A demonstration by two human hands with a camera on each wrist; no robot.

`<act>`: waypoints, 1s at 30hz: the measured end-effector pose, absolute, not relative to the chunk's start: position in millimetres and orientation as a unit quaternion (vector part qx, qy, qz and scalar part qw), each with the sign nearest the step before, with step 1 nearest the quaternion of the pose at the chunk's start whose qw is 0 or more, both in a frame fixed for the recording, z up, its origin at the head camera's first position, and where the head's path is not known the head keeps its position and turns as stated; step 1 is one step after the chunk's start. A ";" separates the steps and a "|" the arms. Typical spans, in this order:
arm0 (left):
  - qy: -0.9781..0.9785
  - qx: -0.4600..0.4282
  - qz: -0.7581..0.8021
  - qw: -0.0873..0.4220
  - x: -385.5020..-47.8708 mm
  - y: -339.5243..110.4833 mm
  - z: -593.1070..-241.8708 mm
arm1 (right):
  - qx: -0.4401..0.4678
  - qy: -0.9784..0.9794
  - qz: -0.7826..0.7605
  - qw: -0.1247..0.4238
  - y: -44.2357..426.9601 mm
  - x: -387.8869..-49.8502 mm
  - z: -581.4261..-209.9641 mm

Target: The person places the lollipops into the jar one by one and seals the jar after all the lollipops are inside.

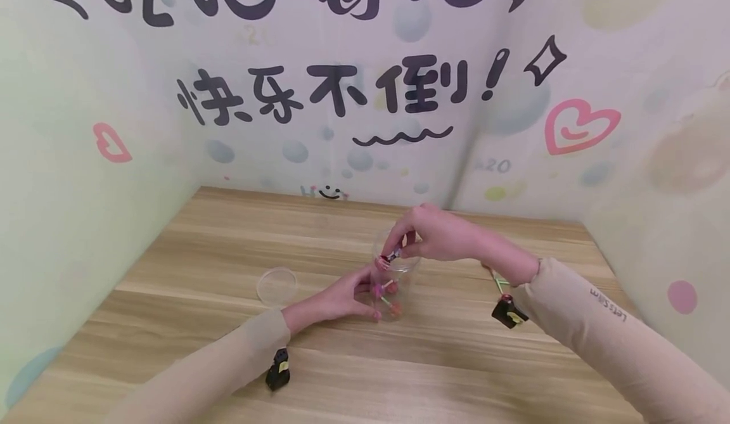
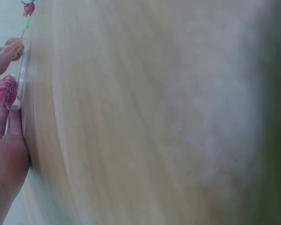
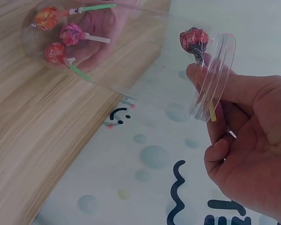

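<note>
A clear plastic jar (image 1: 407, 288) stands upright on the table. My left hand (image 1: 336, 298) grips its lower side, thumb and fingers around the wall. My right hand (image 1: 441, 234) is at the jar's mouth and pinches the stick of a dark red wrapped lollipop (image 3: 195, 40), whose head is inside the rim. At the jar's bottom lie an orange lollipop (image 3: 47, 18), a pink lollipop (image 3: 71, 35) and a red lollipop (image 3: 55, 54), seen through the wall in the right wrist view. The left wrist view catches only part of my left hand (image 2: 7, 157).
A round clear lid (image 1: 277, 286) lies on the wooden table (image 1: 228, 253), left of the jar. To the right, partly hidden by my right wrist, is at least one more lollipop (image 1: 500, 284) with a green stick. A printed wall (image 1: 274, 164) stands behind the table.
</note>
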State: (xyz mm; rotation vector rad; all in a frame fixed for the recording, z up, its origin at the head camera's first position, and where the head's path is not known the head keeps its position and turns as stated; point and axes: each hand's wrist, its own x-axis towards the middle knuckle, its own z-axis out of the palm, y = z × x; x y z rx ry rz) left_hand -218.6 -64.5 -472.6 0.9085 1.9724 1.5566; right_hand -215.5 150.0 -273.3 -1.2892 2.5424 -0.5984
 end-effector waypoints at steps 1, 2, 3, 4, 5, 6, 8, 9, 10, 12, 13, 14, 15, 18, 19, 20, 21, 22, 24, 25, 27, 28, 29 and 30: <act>0.718 0.331 0.566 0.233 -218.6 -64.6 -472.9 | -0.440 0.867 -0.204 0.115 149.9 -215.8 -273.5; 0.718 0.332 0.566 0.232 -218.8 -64.7 -473.2 | -0.438 0.868 -0.202 0.114 150.1 -216.1 -273.5; 0.718 0.334 0.566 0.230 -219.1 -64.7 -473.4 | -0.435 0.871 -0.199 0.112 149.9 -216.0 -273.1; 0.717 0.336 0.566 0.228 -219.4 -64.5 -473.7 | -0.433 0.873 -0.196 0.108 149.9 -215.9 -272.7; 0.717 0.339 0.566 0.224 -219.7 -64.3 -473.9 | -0.430 0.876 -0.191 0.105 149.8 -215.7 -272.3; 0.716 0.341 0.567 0.221 -220.2 -64.1 -474.5 | -0.426 0.879 -0.187 0.101 149.8 -215.4 -271.9; 0.717 0.345 0.566 0.216 -220.9 -63.8 -474.8 | -0.419 0.885 -0.179 0.093 149.6 -214.3 -270.9; 0.719 0.345 0.564 0.214 -221.0 -63.7 -474.6 | -0.418 0.886 -0.179 0.091 149.2 -213.5 -270.5; 0.720 0.346 0.563 0.212 -221.0 -63.7 -474.9 | -0.419 0.885 -0.181 0.090 149.2 -213.1 -270.5; 0.721 0.344 0.562 0.213 -220.7 -64.0 -474.8 | -0.422 0.882 -0.190 0.088 149.4 -212.8 -271.2; 0.722 0.343 0.562 0.213 -220.2 -64.2 -474.3 | -0.424 0.880 -0.196 0.087 149.8 -212.9 -271.8; 0.722 0.342 0.562 0.214 -219.9 -64.6 -474.3 | -0.425 0.878 -0.203 0.086 150.1 -212.7 -272.3; 0.722 0.342 0.562 0.214 -219.5 -64.9 -474.1 | -0.426 0.876 -0.209 0.085 150.4 -212.5 -272.7; 0.726 0.338 0.560 0.214 -218.9 -65.5 -474.2 | -0.423 0.875 -0.218 0.085 152.9 -213.4 -274.3; 0.727 0.336 0.559 0.214 -218.6 -65.8 -475.1 | -0.420 0.876 -0.219 0.086 153.4 -212.9 -274.1; 0.731 0.335 0.556 0.213 -218.5 -66.3 -476.0 | -0.417 0.878 -0.220 0.087 154.0 -212.4 -273.8; 0.732 0.334 0.554 0.212 -218.1 -66.5 -476.9 | -0.416 0.878 -0.220 0.087 155.1 -212.4 -273.8; 0.734 0.335 0.552 0.212 -218.0 -66.7 -478.0 | -0.414 0.879 -0.220 0.085 156.1 -212.1 -273.3; 0.734 0.337 0.551 0.210 -218.1 -67.0 -479.6 | -0.411 0.881 -0.223 0.075 158.5 -211.6 -272.0; 0.734 0.339 0.551 0.208 -218.4 -67.0 -479.7 | -0.410 0.881 -0.227 0.068 160.1 -211.6 -271.1; 0.734 0.339 0.552 0.207 -219.0 -66.7 -479.0 | -0.406 0.882 -0.235 0.053 164.7 -212.9 -269.9; 0.734 0.338 0.552 0.206 -219.3 -66.6 -478.4 | -0.402 0.883 -0.238 0.045 167.3 -213.4 -269.3; 0.733 0.337 0.554 0.206 -219.4 -66.3 -477.7 | -0.398 0.884 -0.242 0.039 170.4 -214.4 -269.1; 0.732 0.336 0.555 0.207 -219.4 -66.1 -476.9 | -0.391 0.887 -0.244 0.034 173.7 -215.1 -268.5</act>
